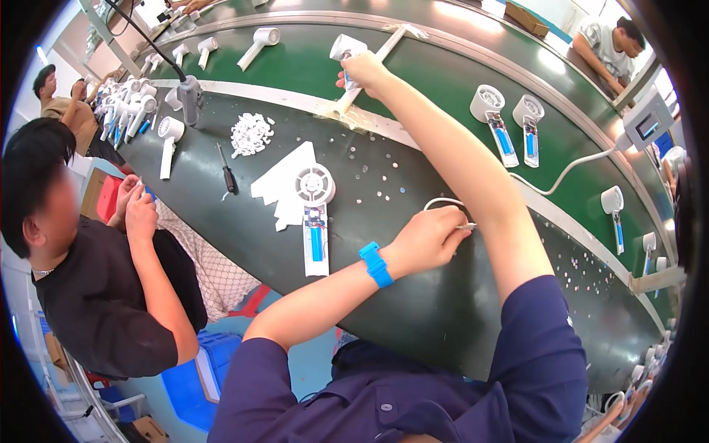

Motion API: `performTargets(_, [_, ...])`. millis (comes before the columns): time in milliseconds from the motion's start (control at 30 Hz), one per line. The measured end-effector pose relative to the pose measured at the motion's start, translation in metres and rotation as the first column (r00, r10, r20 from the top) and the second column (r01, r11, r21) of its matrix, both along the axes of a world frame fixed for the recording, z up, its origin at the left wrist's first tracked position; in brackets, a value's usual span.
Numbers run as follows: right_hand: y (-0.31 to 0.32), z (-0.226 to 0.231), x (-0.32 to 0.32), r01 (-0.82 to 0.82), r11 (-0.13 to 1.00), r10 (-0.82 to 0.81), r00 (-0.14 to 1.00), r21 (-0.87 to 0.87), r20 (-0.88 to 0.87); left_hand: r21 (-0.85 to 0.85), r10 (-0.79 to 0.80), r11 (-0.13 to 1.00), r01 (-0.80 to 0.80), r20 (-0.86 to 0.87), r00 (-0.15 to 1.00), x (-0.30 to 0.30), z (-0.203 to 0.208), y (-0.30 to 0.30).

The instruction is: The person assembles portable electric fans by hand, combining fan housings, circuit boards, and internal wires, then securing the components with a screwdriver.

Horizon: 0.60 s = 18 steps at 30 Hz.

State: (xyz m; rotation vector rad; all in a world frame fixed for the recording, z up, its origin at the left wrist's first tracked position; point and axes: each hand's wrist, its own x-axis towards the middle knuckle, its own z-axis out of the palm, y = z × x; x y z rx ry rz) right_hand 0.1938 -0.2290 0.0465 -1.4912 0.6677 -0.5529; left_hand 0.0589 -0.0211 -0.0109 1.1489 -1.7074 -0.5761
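My right hand (pixel 363 71) is stretched far forward over the green belt, closed around the handle of a white handheld fan (pixel 343 47). Nearer to me, my left hand (pixel 430 240), with a blue band on its wrist, pinches the end of a thin white cable (pixel 443 199). A small plug tip pokes out past those fingers. Left of that hand lies another handheld fan (pixel 314 184), its handle uncovered so a blue battery (pixel 317 244) and circuit board show. It rests partly on white label sheets (pixel 284 177).
Further fans with uncovered handles (pixel 499 133) lie on the belt (pixel 436 96) at right. A screwdriver (pixel 227 173), a heap of small white parts (pixel 252 135) and a hanging grey electric screwdriver (pixel 190 100) are at left. A co-worker (pixel 103 273) sits close on my left.
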Motion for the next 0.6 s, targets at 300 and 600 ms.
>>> performTargets(300, [0.016, -0.001, -0.065, -0.176, 0.665, -0.098, 0.943, -0.726, -0.318, -0.022, -0.023, 0.999, 0.024, 0.037, 0.999, 0.001, 0.004, 0.006])
performTargets(600, [0.007, -0.015, -0.229, -0.195, 0.49, -0.75, 0.402, -0.85, -0.525, -0.141, 0.068, 0.988, -0.069, -0.011, 0.998, -0.006, 0.005, -0.005])
